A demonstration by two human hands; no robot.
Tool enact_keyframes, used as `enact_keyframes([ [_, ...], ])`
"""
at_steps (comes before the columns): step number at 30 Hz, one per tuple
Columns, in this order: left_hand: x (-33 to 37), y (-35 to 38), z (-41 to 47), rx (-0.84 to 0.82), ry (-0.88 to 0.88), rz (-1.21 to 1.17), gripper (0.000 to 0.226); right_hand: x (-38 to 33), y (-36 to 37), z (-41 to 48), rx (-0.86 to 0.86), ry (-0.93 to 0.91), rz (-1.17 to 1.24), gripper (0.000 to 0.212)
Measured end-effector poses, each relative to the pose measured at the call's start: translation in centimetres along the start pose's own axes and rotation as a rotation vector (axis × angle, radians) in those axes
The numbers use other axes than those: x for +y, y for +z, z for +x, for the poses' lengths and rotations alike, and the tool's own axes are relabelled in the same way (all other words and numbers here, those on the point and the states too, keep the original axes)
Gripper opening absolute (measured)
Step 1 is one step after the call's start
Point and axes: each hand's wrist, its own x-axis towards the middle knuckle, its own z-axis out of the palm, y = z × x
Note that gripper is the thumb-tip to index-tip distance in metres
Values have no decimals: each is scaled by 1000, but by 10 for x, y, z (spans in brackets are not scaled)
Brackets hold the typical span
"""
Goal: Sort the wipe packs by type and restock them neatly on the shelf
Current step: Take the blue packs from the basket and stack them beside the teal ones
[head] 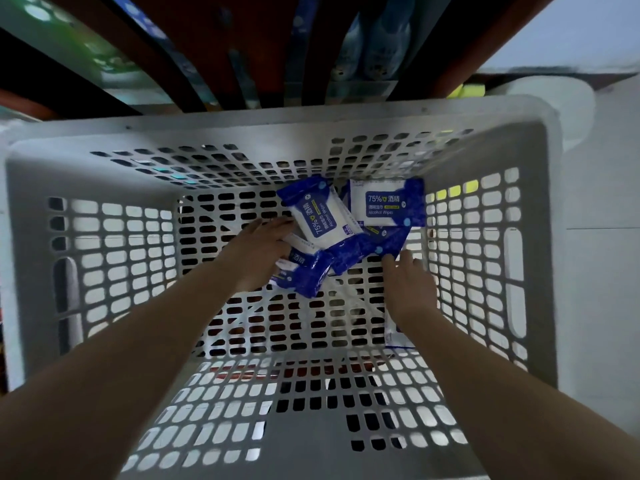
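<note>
Your left hand [259,251] lies open, its fingers fairly straight against the heap of wipe packs [322,220] by the far edge of the basket [311,123] floor. Your right hand [410,282], also open, touches the heap's near side with its fingertips.

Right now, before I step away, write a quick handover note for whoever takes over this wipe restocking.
Hands: the left hand is deep in the basket with its fingers on the wipe packs; its grip is unclear. The right hand is open, fingertips at a blue pack.
Things: a few blue and white alcohol packs are heaped at the basket's far end. A pale pack is partly hidden by the right forearm.
Done: cannot tell, the shelf above is blurred.
Left: lift these out, sort them, shelve them.
</note>
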Motion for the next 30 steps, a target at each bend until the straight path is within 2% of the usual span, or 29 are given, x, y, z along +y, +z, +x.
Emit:
enact_keyframes([
  [4,7,3,4,-9,-48,80,41,3,2,-2,-68,20,-29,32],
  [6,9,8,-2,41,-70,76,40,2,-5,-1,-31,-15,-12,25],
  [7,8,12,-5,81,-76,60,39,3,-10,1,22,-14,70,24],
  [9,6,16,-10,133,-129,11,42,3,-26,6,158,24,389,17],
  [11,4,17,-13,121,-208,-50,45,2,-45,15,301,62,676,13],
  [13,2,17,-15,112,-233,-95,44,1,-60,27,470,77,729,14],
  [15,1,18,-16,128,-228,-113,43,1,-68,41,565,116,596,22],
  [17,0,18,-17,139,-219,-125,42,0,-71,52,501,175,406,39],
  [19,-1,19,-17,149,-225,-134,40,0,-69,61,414,100,299,42],
  [21,-2,18,-16,145,-257,-115,41,-2,-65,69,301,-19,282,51],
  [23,-2,16,-14,134,-283,-102,52,-3,-63,77,195,-57,297,62],
  [26,-2,14,-12,121,-294,-84,66,-1,-69,88,67,-49,247,78],
  [30,-3,15,-7,76,-318,-70,54,0,-87,93,36,27,24,87],
])
